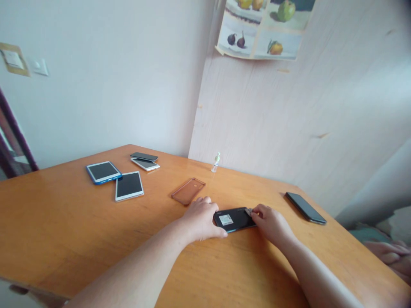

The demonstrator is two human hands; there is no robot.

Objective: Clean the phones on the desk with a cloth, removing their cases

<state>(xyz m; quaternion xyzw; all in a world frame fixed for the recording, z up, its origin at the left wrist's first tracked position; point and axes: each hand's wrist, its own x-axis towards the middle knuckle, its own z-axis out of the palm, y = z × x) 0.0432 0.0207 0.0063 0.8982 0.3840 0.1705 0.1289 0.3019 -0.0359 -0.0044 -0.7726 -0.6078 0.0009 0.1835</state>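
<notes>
A black phone (239, 219) lies on the wooden table with its back facing up and a white label near its left end. My left hand (202, 219) grips that left end, thumb along the near edge and fingers along the far one. At the other end, my right hand (271, 222) pinches a small folded greyish-white piece, perhaps a cloth (248, 211), against the phone's back. Just beyond my left hand rests a brown translucent phone case (189, 191). A small clear spray bottle (216, 162) stands upright farther back.
To the left lie a tablet in a blue case (103, 172), a white tablet (129, 186), a white phone (145, 164) and a dark phone (144, 156). Another black phone (305, 208) is near the table's right edge. The wall (144, 77) borders the table's back.
</notes>
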